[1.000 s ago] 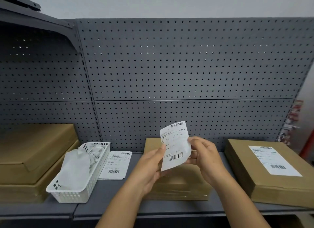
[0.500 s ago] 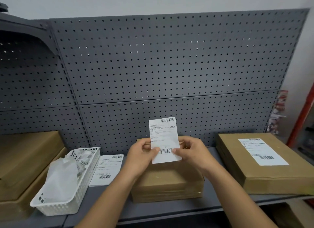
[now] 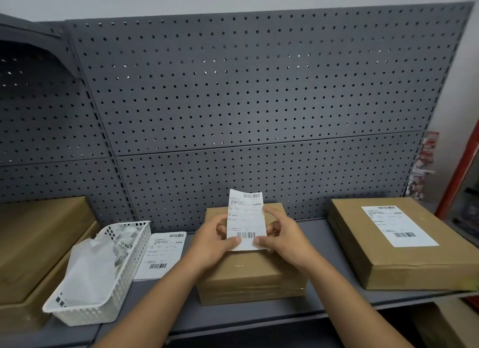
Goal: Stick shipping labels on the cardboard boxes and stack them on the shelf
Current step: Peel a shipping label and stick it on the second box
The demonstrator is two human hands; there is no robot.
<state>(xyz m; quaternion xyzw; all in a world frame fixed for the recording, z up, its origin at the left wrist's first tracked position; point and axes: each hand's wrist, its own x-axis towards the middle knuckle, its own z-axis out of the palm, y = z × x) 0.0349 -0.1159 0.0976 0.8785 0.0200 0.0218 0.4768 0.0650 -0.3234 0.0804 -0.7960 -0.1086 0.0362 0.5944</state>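
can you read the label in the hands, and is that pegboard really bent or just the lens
Head view: barcodes on the held label show, but its small print is too soft to read; the edges of the pegboard lean and curve, likely wide-angle distortion; light is even, no glare on the paper.

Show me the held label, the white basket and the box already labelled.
held label (image 3: 246, 218), head view, middle of the sheet
white basket (image 3: 83, 314), head view, near end wall
labelled box (image 3: 404, 255), head view, bare cardboard top

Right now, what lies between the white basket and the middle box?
Spare labels, lying flat on the shelf, as the head view shows.
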